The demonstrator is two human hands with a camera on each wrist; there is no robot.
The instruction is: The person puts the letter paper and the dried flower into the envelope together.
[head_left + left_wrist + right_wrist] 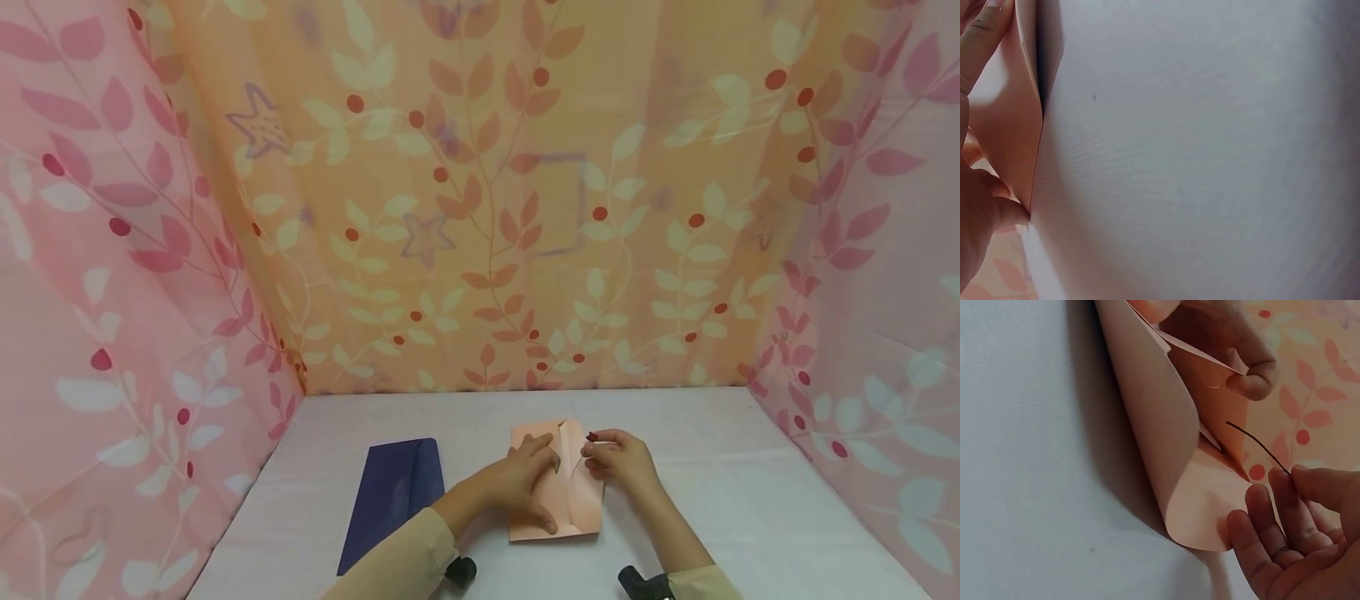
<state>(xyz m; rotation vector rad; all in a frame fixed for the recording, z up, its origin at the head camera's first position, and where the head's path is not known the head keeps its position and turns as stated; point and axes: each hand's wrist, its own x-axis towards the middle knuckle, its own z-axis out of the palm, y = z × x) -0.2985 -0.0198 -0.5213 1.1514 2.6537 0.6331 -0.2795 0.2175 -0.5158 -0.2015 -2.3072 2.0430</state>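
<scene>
A peach envelope point(585, 500) lies upright before me, its side opening gaping in the right wrist view. My left hand point(517, 479) lies across it and grips it, fingers toward the far end and thumb near the close end. One bent finger point(1257, 384) shows at the raised paper edge. At the envelope's right side, my right hand point(622, 458) pinches a thin dark stem point(1260, 444) between thumb and forefinger. Its free end points at the opening. A small dark red tip point(592, 436) shows above those fingers in the head view.
A navy envelope point(390, 492) lies to the left, partly behind my left sleeve point(405, 558). The white tabletop point(720, 467) runs back to a leaf-patterned curtain point(487, 250), with pink curtains along both sides.
</scene>
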